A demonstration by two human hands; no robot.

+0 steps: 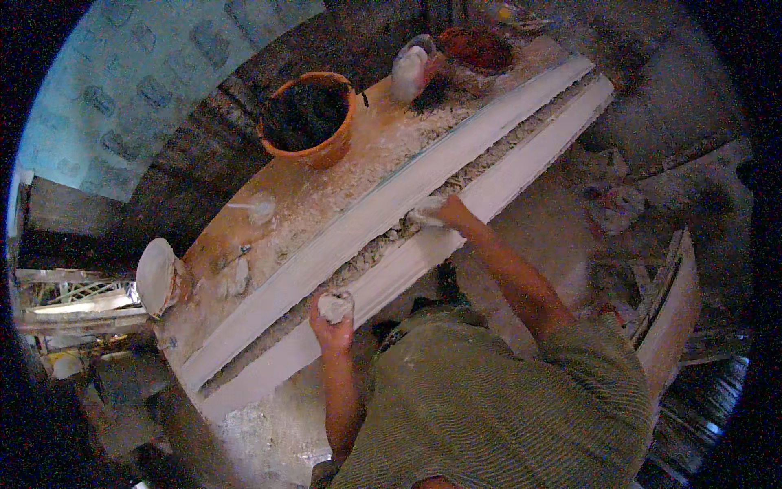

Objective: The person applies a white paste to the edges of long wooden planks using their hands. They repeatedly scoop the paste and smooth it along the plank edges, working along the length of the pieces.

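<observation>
A long, straight white piece, plaster-like and with two smooth raised sides (358, 231), lies slantwise, its ends toward two and eight o'clock. Lumpy grey-beige filling (372, 254) sits in the groove between those sides.

From the piece's middle, the left hand (331, 332) is at seven o'clock, beside the near side, its fingers curled around a rounded off-white lump (336, 306). The right hand (456, 213) is near the middle, toward two o'clock, reaching over the near side to a pale, whitish patch of material (427, 211) at the groove; whether its fingers close on that or press it, I cannot tell.

The piece rests on a brown, powder-dusted tabletop (216, 244). Farther out on it stand a round orange bucket with a dark interior (332, 147) at eleven o'clock, a whitish-pink container (410, 75) at twelve, and a white-rimmed round bowl (156, 277) at nine.
</observation>
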